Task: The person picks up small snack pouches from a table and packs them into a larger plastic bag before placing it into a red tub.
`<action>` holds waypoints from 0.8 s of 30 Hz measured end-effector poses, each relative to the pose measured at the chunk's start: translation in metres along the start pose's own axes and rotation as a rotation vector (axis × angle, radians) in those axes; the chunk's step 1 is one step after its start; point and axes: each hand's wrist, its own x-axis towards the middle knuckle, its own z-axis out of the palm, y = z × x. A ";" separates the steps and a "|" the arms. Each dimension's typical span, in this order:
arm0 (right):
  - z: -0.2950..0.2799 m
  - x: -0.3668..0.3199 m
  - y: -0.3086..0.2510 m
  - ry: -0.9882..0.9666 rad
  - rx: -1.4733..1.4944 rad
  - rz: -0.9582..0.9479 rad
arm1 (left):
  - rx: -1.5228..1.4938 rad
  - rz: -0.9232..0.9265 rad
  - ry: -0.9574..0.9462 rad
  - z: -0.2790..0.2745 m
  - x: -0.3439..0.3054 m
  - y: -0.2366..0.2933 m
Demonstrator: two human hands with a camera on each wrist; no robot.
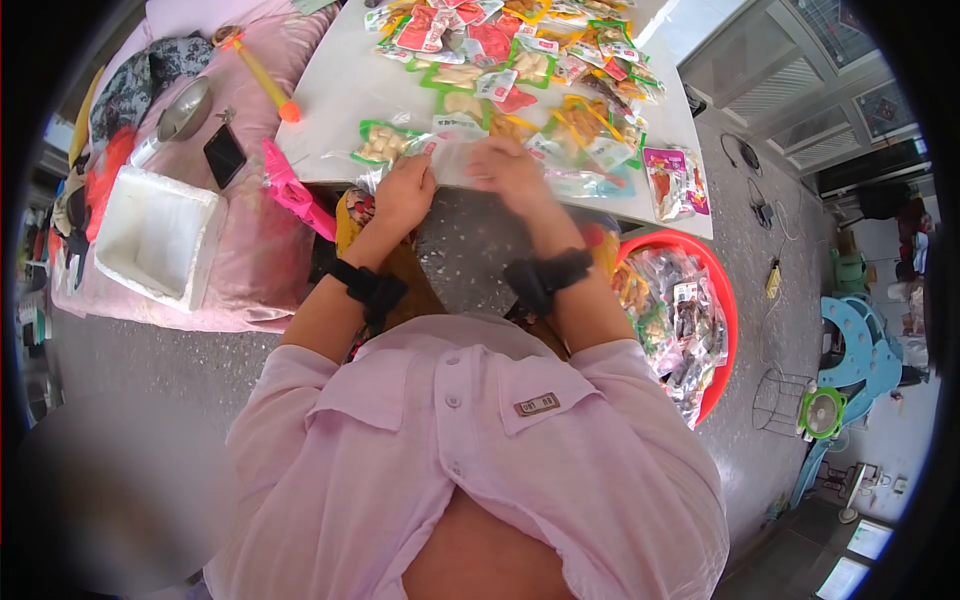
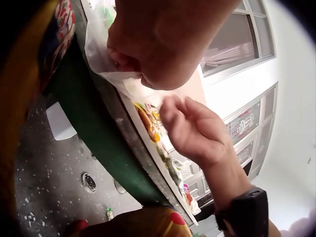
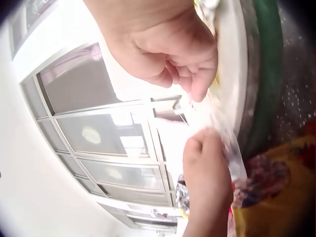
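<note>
At the white table's [image 1: 345, 75] near edge my left hand [image 1: 405, 192] grips a clear plastic bag [image 2: 96, 52], fingers curled over its edge. The bag hangs past the table edge in the left wrist view. My right hand [image 1: 510, 172], blurred in the head view, hovers just right of the left one. Its fingers are loosely bent, and nothing shows between them in the left wrist view. Just beyond the left hand lies a green-edged food packet [image 1: 387, 142]. Many more sealed packets [image 1: 490, 45] are heaped across the far part of the table.
A red basin [image 1: 733, 300] full of packets stands on the floor at right. Purple packets [image 1: 676, 183] lie at the table's right corner. On the pink-covered bed at left are a white foam box [image 1: 205, 245], a phone [image 1: 225, 156] and a yellow-handled hammer-like tool [image 1: 262, 75].
</note>
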 end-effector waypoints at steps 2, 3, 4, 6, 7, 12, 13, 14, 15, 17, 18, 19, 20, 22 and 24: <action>-0.042 -0.001 -0.017 0.161 -0.093 -0.192 | 0.058 -0.011 -0.026 0.000 0.002 0.001; -0.073 0.006 -0.020 0.290 -0.154 -0.307 | 0.089 -0.017 -0.039 -0.001 0.003 0.003; -0.103 0.013 -0.023 0.430 -0.226 -0.412 | 0.103 -0.016 -0.041 -0.001 0.003 0.003; -0.180 0.036 -0.024 0.700 -0.509 -0.514 | 0.132 -0.009 -0.047 0.000 0.005 0.004; -0.216 0.050 -0.021 0.830 -0.762 -0.579 | 0.136 -0.008 -0.052 0.001 0.005 0.004; -0.241 0.053 -0.043 0.868 -1.067 -0.223 | 0.143 -0.001 -0.060 0.004 0.006 0.002; -0.243 0.056 -0.045 0.813 -1.139 -0.140 | 0.151 -0.007 -0.071 0.004 0.006 0.002; -0.240 0.058 -0.047 0.787 -1.134 -0.115 | 0.159 -0.013 -0.082 0.004 0.006 0.003; -0.237 0.059 -0.049 0.762 -1.130 -0.089 | 0.166 -0.019 -0.092 0.003 0.006 0.004; -0.243 0.067 -0.045 0.715 -1.091 -0.064 | 0.171 -0.020 -0.096 0.003 0.006 0.004; -0.261 0.076 -0.036 0.694 -1.056 -0.067 | 0.172 -0.020 -0.095 0.003 0.006 0.005; -0.271 0.084 -0.033 0.672 -1.022 -0.070 | 0.174 -0.020 -0.087 0.003 0.006 0.006; -0.269 0.083 -0.037 0.723 -0.971 -0.126 | 0.175 -0.021 -0.079 0.002 0.005 0.008; -0.254 0.064 -0.045 0.822 -0.866 -0.235 | 0.174 -0.017 -0.066 0.001 0.006 0.008; -0.233 0.038 -0.069 0.890 -0.888 -0.324 | 0.168 -0.008 -0.060 0.002 0.005 0.007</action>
